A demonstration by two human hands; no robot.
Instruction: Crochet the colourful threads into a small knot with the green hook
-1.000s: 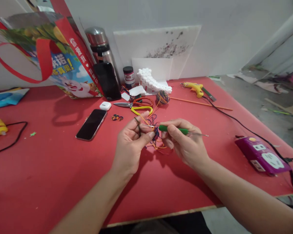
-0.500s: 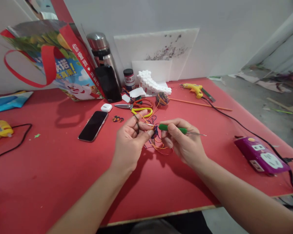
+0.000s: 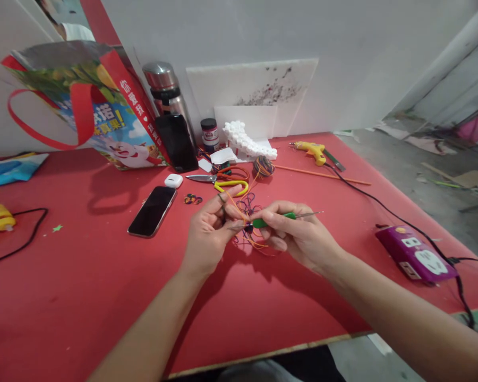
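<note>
Between my thumb and fingers, my left hand (image 3: 209,233) pinches a small dark crocheted piece (image 3: 248,228); an orange strand runs up over its raised index finger. My right hand (image 3: 297,228) grips the green handle of a crochet hook (image 3: 276,218), whose left end meets the crocheted piece. The hook's thin metal shaft sticks out to the right past my fingers. Loose orange and purple yarn (image 3: 258,245) hangs and curls around and below the piece. Behind my hands sits a multicoloured yarn ball (image 3: 264,166), with a strand leading from it toward my left hand.
Scissors (image 3: 223,180), a small crocheted chain (image 3: 193,199), a phone (image 3: 153,211) and a white earbud case (image 3: 173,181) lie on the red table (image 3: 103,297). A yellow glue gun (image 3: 313,152) and a purple power strip (image 3: 416,254) with cables are on the right. A bag (image 3: 115,122) stands back left.
My right hand has shifted, bringing the hook's handle left against the piece and tilting its right end upward. My left hand still pinches the piece. The whole view has shifted slightly.
</note>
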